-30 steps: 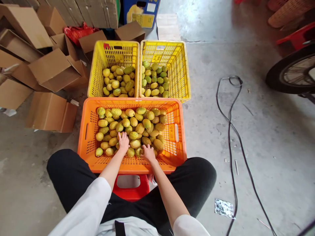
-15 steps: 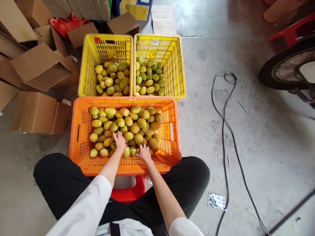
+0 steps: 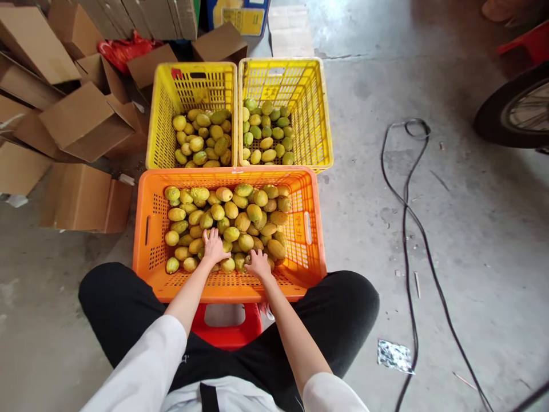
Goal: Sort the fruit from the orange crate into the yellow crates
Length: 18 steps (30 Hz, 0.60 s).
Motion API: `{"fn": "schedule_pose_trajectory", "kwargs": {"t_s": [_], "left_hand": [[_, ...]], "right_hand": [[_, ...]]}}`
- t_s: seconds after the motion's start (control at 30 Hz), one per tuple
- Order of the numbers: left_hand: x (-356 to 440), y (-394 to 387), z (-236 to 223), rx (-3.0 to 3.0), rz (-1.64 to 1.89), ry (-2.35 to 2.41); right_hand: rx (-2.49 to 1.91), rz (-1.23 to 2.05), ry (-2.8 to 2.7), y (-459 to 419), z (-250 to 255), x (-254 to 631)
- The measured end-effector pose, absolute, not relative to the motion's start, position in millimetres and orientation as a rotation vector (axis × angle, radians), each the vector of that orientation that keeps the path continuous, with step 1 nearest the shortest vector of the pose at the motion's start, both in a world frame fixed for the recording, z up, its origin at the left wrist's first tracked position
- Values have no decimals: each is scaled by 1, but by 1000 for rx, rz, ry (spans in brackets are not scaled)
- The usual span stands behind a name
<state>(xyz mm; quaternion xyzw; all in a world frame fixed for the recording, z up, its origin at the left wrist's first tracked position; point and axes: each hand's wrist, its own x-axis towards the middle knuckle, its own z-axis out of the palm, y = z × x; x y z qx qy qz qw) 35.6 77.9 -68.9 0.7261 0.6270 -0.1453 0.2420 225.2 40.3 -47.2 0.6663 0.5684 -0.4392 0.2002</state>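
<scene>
An orange plastic crate point(image 3: 143, 246) stands in front of me, full of oval yellow-green fruits point(image 3: 245, 242) that look like small melons. My left hand point(image 3: 214, 247) lies on the fruits near the crate's front middle, its fingers spread. To its right, my right hand point(image 3: 258, 263) rests on the fruits at the near side with fingers apart and slightly bent; the fruit under its fingertips is partly hidden. Neither hand lifts anything. Behind are two yellow crates: the left one point(image 3: 160, 114) holds mostly yellow fruits, the right one point(image 3: 323, 114) greener ones.
Open cardboard boxes point(image 3: 81, 123) are heaped at the left, with a red plastic bag point(image 3: 128, 50) among them. A red stool point(image 3: 227, 337) is below the orange crate. On the concrete floor at right lie a black cable point(image 3: 405, 229) and a silvery packet point(image 3: 394, 356); a wheel point(image 3: 514, 109) stands beyond.
The camera view has turned slightly left, so the crates appear farther right. My hands stay in nearly the same places on the fruits, and no fruit has visibly been lifted.
</scene>
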Motion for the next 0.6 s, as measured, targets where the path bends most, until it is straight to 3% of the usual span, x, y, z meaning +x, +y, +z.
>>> {"fn": "schedule_pose_trajectory", "kwargs": {"t_s": [0.37, 0.6], "left_hand": [[-12, 45, -26, 1774, -153, 1386], [-15, 40, 28, 1543, 300, 1336]], "right_hand": [[2002, -1287, 1645, 37, -54, 231], [2406, -1911, 1265, 43, -27, 228]]}}
